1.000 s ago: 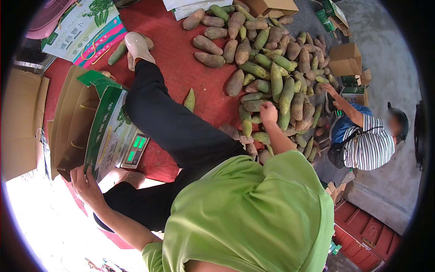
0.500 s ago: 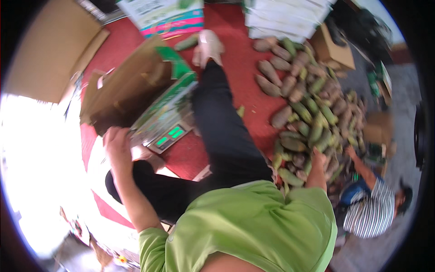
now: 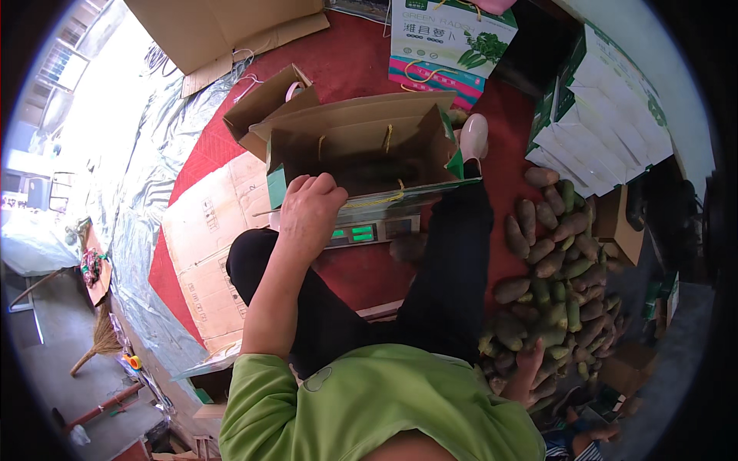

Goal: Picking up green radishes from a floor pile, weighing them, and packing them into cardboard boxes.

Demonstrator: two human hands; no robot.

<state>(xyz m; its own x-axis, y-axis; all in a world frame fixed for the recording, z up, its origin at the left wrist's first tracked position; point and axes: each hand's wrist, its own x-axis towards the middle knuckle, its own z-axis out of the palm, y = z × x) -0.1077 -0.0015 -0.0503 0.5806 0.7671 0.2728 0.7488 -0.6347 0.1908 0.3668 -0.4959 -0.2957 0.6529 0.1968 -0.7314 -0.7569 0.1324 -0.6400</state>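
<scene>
In front of me an open cardboard carton [image 3: 361, 198] with yellow cord handles stands on a digital scale [image 3: 396, 227] with green lit numbers. My left hand [image 3: 311, 207] is closed over the carton's near left rim, fingers curled over the edge. The carton's inside is dark; a dim long green shape lies at its bottom. To my right, my right hand [image 3: 526, 365] rests at the near edge of a heap of green and muddy-brown radishes [image 3: 569, 269]. Its fingers are partly hidden, so I cannot tell whether it holds one.
A smaller brown box [image 3: 269, 107] touches the carton's far left corner. Printed gift boxes [image 3: 453, 42] stand beyond, and white cartons [image 3: 603, 131] lean far right. Flattened cardboard [image 3: 207, 238] lies left on the red mat [image 3: 196, 184]. A co-worker in stripes [image 3: 588, 446] is at lower right.
The view has swung left, so the carton and heap appear shifted. My left hand is still on the carton's rim, and my right hand is still at the radishes.
</scene>
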